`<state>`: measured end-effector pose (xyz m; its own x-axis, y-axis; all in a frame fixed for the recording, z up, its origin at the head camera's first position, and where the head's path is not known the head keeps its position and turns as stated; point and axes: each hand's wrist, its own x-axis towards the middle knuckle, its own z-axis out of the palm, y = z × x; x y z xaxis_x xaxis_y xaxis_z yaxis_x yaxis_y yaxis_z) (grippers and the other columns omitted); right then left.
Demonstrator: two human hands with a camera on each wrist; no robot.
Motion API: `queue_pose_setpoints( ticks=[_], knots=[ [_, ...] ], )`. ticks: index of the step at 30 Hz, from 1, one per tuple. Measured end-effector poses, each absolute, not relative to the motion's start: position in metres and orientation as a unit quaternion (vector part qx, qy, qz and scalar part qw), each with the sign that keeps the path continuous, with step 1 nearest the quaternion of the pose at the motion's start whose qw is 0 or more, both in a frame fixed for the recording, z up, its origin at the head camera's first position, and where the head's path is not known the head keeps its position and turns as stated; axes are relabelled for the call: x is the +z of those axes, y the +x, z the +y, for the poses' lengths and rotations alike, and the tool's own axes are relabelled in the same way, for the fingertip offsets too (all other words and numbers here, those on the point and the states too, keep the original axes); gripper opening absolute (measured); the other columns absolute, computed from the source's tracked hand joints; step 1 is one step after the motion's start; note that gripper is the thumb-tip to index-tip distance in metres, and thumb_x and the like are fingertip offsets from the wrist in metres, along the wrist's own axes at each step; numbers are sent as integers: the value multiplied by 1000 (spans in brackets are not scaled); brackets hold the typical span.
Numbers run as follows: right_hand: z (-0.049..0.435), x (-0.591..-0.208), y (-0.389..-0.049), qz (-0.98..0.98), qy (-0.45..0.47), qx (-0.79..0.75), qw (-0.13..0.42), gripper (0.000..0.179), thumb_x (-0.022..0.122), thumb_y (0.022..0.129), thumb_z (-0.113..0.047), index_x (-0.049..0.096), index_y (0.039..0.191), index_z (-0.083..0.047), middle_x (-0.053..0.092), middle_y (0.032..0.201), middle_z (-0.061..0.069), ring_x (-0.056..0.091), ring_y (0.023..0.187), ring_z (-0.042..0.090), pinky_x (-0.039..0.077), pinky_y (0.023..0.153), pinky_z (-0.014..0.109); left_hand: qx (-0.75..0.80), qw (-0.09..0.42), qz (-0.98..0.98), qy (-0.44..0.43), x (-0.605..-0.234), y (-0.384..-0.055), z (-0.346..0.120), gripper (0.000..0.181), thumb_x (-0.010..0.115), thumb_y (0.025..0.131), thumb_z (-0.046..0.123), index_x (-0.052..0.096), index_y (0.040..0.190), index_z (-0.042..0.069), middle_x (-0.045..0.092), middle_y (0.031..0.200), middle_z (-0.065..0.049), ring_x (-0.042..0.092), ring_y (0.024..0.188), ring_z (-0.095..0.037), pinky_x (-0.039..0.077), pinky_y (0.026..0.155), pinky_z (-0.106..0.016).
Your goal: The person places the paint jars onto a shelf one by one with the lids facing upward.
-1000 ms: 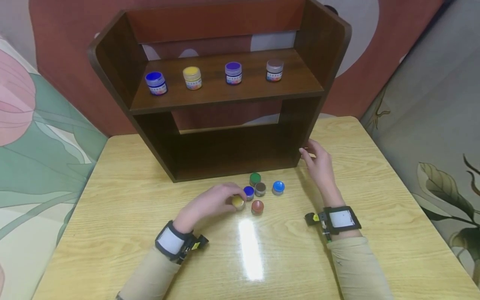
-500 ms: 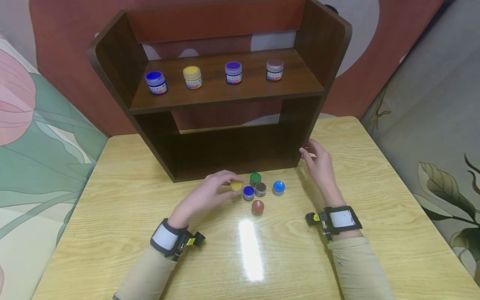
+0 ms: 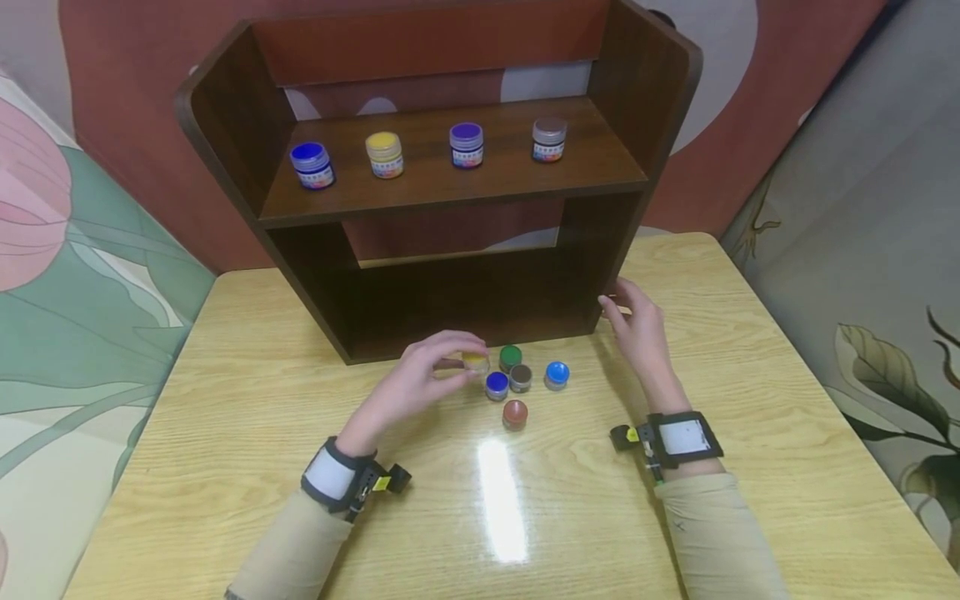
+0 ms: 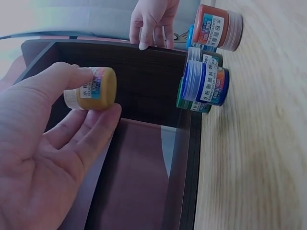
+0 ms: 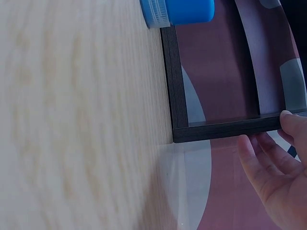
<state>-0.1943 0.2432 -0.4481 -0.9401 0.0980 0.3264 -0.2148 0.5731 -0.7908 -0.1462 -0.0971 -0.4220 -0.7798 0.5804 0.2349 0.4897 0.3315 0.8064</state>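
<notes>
My left hand [image 3: 423, 379] pinches a small yellow paint jar [image 4: 98, 89] between thumb and fingers, above the table before the shelf's lower compartment. In the left wrist view the jar lies sideways to the camera, clear of the other jars. My right hand [image 3: 637, 329] holds the right side panel of the dark brown shelf [image 5: 225, 128] near its bottom, thumb at the front edge, fingers along the outer side. Right of the yellow jar stand a green jar [image 3: 511, 357], a dark blue jar [image 3: 497, 385] and a brown jar [image 3: 521, 377], close together.
A red-brown jar [image 3: 515, 414] and a light blue jar [image 3: 557, 375] stand apart on the wooden table [image 3: 225, 417]. On the upper shelf board [image 3: 420, 190] sit blue [image 3: 312, 167], yellow [image 3: 385, 157], purple [image 3: 467, 147] and dark brown [image 3: 549, 140] jars in a row.
My left hand has carried the yellow jar away from beside the red-brown jar, forward toward the shelf front. My right hand and the other jars have stayed in place.
</notes>
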Motion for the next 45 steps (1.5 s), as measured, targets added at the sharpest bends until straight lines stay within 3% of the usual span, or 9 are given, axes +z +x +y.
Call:
queue_pose_setpoints(
  ticks=[9,16,25,32,36,45],
  knots=[
    [243,-446,-195,-874,31,456,168,35,56,102,-16,57,134,-1,65,127,21,66,114,36,59,89,45,473,-3,816,333,-420,-144,-94,36,73,88,4,70,122,16,65,131,-5,66,115,-19,60,91,-32],
    [243,-447,-195,-871,30,462,163,35,55,102,-16,57,133,1,64,129,23,65,116,39,59,90,45,478,-17,814,330,-417,-141,-91,40,76,85,3,69,123,16,68,128,-1,68,114,-20,59,90,-25],
    [242,-450,-194,-868,37,466,166,35,56,102,-16,57,132,1,65,128,24,66,114,39,59,88,44,502,-57,801,321,-412,-142,-92,37,77,84,1,70,118,14,71,125,-3,72,100,-15,59,90,-26],
    [244,-449,-194,-867,40,467,172,33,56,102,-15,58,130,2,66,126,24,67,113,38,59,86,42,498,-72,790,350,-390,-146,-84,35,77,85,3,71,118,12,70,126,-5,70,109,-17,60,90,-32],
    [244,-449,-194,-866,41,467,173,32,57,102,-14,58,129,2,66,126,23,67,112,37,59,85,38,474,-87,796,366,-373,-150,-75,35,78,86,8,71,119,14,70,127,-2,69,111,-14,60,90,-28],
    [244,-448,-193,-865,41,469,171,32,56,102,-14,58,129,3,65,126,23,67,112,38,60,85,40,427,-98,819,370,-348,-156,-60,35,77,87,12,70,120,15,69,128,-1,71,101,-10,57,89,-20]
  ],
)
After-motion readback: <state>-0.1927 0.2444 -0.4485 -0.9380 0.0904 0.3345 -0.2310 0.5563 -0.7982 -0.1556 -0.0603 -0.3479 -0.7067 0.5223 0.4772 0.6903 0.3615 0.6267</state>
